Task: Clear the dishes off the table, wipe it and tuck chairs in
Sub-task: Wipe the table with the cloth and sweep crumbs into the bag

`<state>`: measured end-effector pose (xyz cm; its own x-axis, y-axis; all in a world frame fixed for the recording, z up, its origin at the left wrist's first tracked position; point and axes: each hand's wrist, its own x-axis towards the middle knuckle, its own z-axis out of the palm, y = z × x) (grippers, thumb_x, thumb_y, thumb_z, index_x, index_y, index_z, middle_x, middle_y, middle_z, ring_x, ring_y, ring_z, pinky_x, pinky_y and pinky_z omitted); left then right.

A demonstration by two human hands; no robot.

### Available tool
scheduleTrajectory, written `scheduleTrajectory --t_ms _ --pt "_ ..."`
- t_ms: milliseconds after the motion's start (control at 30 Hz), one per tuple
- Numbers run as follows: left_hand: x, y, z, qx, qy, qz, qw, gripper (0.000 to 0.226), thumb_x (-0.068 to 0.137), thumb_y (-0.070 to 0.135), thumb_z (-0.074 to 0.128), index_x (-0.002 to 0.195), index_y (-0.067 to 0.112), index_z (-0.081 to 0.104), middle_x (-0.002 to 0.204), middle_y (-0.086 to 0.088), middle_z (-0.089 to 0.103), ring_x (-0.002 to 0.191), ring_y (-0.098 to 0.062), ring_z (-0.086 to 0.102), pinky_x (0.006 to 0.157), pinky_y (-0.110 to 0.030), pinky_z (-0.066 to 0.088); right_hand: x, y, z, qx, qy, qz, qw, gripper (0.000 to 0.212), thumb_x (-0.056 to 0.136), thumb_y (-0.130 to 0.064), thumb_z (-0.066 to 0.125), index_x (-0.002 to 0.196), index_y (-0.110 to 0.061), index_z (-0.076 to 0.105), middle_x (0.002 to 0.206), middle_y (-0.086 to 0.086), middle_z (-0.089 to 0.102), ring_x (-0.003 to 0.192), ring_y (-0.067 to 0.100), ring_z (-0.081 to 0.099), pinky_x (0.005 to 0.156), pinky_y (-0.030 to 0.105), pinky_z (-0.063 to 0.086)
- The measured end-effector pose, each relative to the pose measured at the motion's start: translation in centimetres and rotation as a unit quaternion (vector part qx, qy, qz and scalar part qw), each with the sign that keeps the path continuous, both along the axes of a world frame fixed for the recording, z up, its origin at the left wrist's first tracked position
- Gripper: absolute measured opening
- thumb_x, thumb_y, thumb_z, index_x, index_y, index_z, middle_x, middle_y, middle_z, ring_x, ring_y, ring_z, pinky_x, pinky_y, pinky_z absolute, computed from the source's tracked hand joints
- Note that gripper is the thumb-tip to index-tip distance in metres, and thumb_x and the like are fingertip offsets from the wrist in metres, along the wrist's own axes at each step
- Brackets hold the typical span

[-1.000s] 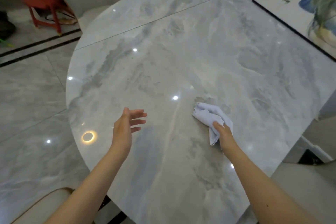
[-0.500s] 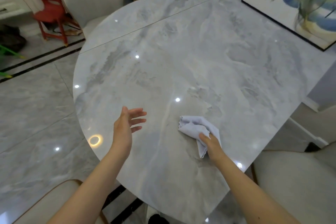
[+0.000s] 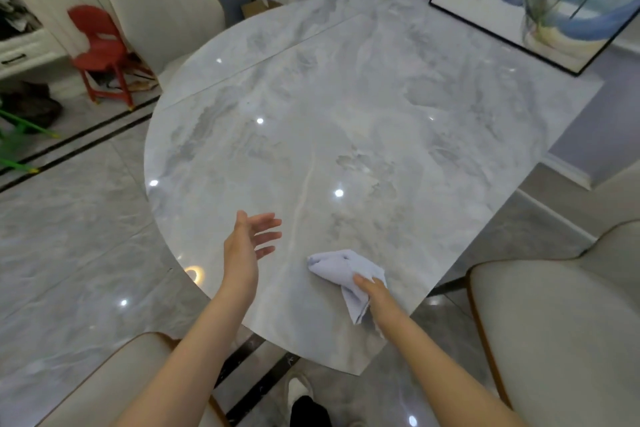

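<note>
A grey marble table (image 3: 346, 107) with a rounded left edge fills the middle of the view, and no dishes show on it. A crumpled pale blue cloth (image 3: 341, 269) lies on the tabletop near its front edge. My right hand (image 3: 372, 289) grips the cloth's near end and holds it against the marble. My left hand (image 3: 247, 246) hovers over the table's front left part, palm turned sideways, fingers spread and straight, holding nothing.
A cream chair (image 3: 554, 340) stands at the right, another (image 3: 114, 388) at the front left, a third (image 3: 162, 3) at the table's far left. A framed painting (image 3: 526, 0) leans at the far right. A small red chair (image 3: 100, 48) stands by white cabinets.
My right hand has dragged the cloth toward me and leftward, close to the table's front edge. The view has pulled back, showing more chairs and floor. My left hand keeps its pose.
</note>
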<state>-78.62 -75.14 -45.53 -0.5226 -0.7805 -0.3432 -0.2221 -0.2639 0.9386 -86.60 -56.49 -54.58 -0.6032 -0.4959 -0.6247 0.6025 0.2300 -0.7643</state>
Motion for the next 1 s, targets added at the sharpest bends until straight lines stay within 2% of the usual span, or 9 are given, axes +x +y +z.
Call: scheduleTrajectory --t_ms 67,167,333,533,700,800,867,933,1000 --pt "0.3 0.2 0.4 -0.002 -0.001 -0.001 1.000 0.053 0.102 0.040 0.019 0.095 0.016 0.067 0.097 -0.004 0.070 0.084 -0.020 0.065 0.075 -0.032 0.048 -0.6 0.2 0.6 0.005 -0.056 -0.084 0.995 0.046 0.092 -0.023 0.054 0.132 -0.002 0.044 0.121 0.013 0.054 0.098 0.028 0.055 0.074 0.029 0.048" --pt "0.8 0.2 0.7 -0.005 0.002 -0.001 1.000 0.054 0.102 0.040 0.019 0.097 0.014 0.067 0.096 -0.003 0.070 0.083 -0.019 0.065 0.073 -0.031 0.047 -1.7 0.8 1.8 -0.003 -0.098 -0.166 0.981 0.046 0.094 -0.025 0.050 0.132 0.001 0.046 0.109 0.017 0.059 0.095 0.032 0.057 0.075 0.033 0.048" --pt "1.2 0.1 1.3 -0.007 0.014 -0.001 1.000 0.054 0.102 0.040 0.019 0.096 0.014 0.067 0.097 -0.004 0.070 0.082 -0.019 0.065 0.072 -0.031 0.048 -3.7 1.9 5.4 -0.059 -0.061 -0.235 0.968 0.027 0.097 -0.024 0.046 0.115 -0.006 0.053 0.087 0.006 0.061 0.078 0.023 0.058 0.072 0.032 0.048" --pt "1.0 0.3 1.4 -0.002 0.029 0.002 1.000 0.055 0.102 0.042 0.020 0.096 0.014 0.067 0.098 -0.005 0.071 0.086 -0.022 0.065 0.074 -0.032 0.049 -7.6 3.7 7.7 -0.073 -0.016 -0.295 0.952 0.032 0.097 -0.028 0.045 0.121 -0.009 0.053 0.083 0.003 0.069 0.077 0.022 0.063 0.069 0.032 0.052" --pt "0.4 0.6 0.6 0.005 0.024 -0.003 1.000 0.055 0.102 0.041 0.020 0.094 0.015 0.068 0.098 -0.006 0.071 0.085 -0.022 0.065 0.072 -0.031 0.048 -9.5 5.5 7.3 -0.052 0.020 -0.309 0.949 0.030 0.096 -0.030 0.046 0.089 -0.008 0.064 0.070 0.005 0.065 0.073 0.023 0.060 0.090 0.039 0.046" --pt "0.3 0.6 -0.4 0.006 0.020 -0.007 1.000 0.054 0.102 0.041 0.020 0.094 0.015 0.068 0.097 -0.005 0.071 0.086 -0.023 0.065 0.073 -0.032 0.049 -9.3 5.6 5.3 -0.011 0.045 -0.270 0.962 0.027 0.095 -0.028 0.047 0.084 -0.008 0.060 0.045 -0.002 0.063 0.057 0.015 0.063 0.071 0.028 0.051" --pt "0.5 0.4 -1.0 0.003 0.015 -0.012 1.000 0.054 0.102 0.041 0.020 0.094 0.016 0.068 0.097 -0.005 0.071 0.086 -0.022 0.065 0.074 -0.032 0.049 -8.1 5.1 3.5 0.034 0.064 -0.214 0.974 0.025 0.090 -0.028 0.054 0.098 -0.005 0.056 0.053 -0.008 0.066 0.055 0.007 0.061 0.061 0.022 0.049" --pt "0.7 0.0 -1.8 0.006 0.008 -0.020 1.000 0.055 0.102 0.042 0.020 0.094 0.015 0.067 0.097 -0.006 0.071 0.086 -0.022 0.065 0.074 -0.032 0.049 -6.3 4.7 1.5 0.105 0.069 -0.128 0.984 0.034 0.091 -0.027 0.055 0.117 -0.006 0.050 0.093 0.003 0.069 0.072 0.009 0.059 0.060 0.013 0.047" --pt "0.6 -0.6 -2.4 0.021 0.002 -0.030 0.999 0.057 0.102 0.041 0.020 0.091 0.013 0.068 0.094 -0.008 0.070 0.085 -0.022 0.065 0.075 -0.033 0.049 -4.4 4.1 -0.2 0.141 0.053 -0.128 0.980 0.042 0.096 -0.020 0.047 0.133 0.000 0.043 0.126 0.016 0.054 0.097 0.026 0.054 0.069 0.020 0.044"
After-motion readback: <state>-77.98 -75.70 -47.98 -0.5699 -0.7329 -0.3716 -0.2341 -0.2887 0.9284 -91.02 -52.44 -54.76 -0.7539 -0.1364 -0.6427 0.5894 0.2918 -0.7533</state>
